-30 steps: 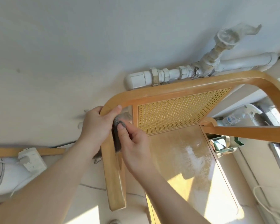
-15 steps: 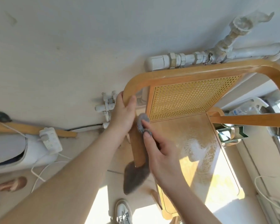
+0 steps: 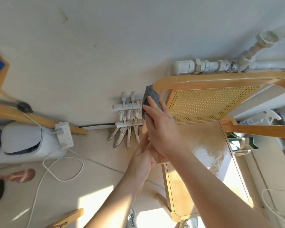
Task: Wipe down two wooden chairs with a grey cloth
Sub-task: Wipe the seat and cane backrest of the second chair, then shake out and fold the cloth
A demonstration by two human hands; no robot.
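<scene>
Cloth (image 3: 149, 97) location: draped over the top left corner of the chair (image 3: 220, 79) back, where the frame bends down into the side rail (image 3: 162, 159). Rail's long axis runs from that corner down toward the person, so the next wipe likely follows it downward. Right hand (image 3: 158, 122) is nearer the cloth. Its grip is flat, fingers straight and pressing the cloth on the wood, thumb hidden. Left hand (image 3: 142, 155) clasps the rail lower down, steadying it, fingers partly hidden by the right wrist.

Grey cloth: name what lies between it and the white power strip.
Head view: the white pipe valves lie between the grey cloth and the power strip.
</scene>
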